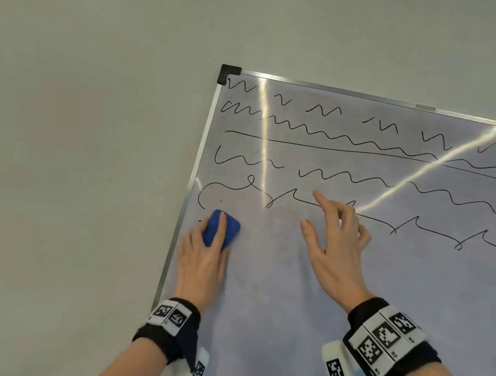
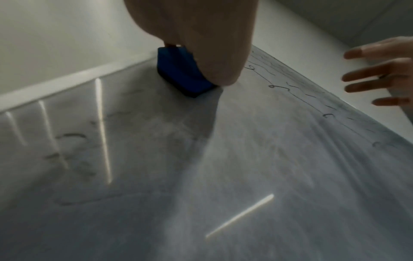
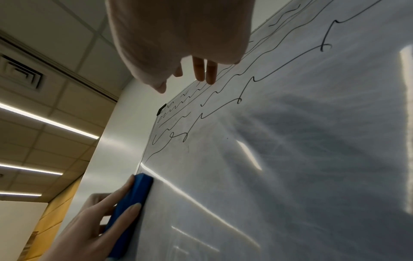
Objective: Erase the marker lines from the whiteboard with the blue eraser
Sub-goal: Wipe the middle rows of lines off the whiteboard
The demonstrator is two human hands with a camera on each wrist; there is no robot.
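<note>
A wall-mounted whiteboard (image 1: pixel 386 293) carries several rows of black marker lines (image 1: pixel 372 182) across its upper part; below them the surface shows only grey smears. My left hand (image 1: pixel 201 262) grips the blue eraser (image 1: pixel 223 228) and presses it flat against the board near the left frame, just under the lowest looped line. The eraser (image 2: pixel 181 72) (image 3: pixel 129 203) also appears in both wrist views, fingers laid along its back. My right hand (image 1: pixel 332 244) is open, fingers spread, fingertips at the looped line (image 3: pixel 279 67); whether they touch the board I cannot tell.
The board's aluminium frame (image 1: pixel 187 197) with a black corner cap (image 1: pixel 228 73) borders a plain pale wall (image 1: pixel 64 157) on the left. Faint smudged marker traces (image 2: pixel 73 150) lie low on the board. Ceiling light strips (image 3: pixel 44 121) reflect as bright streaks.
</note>
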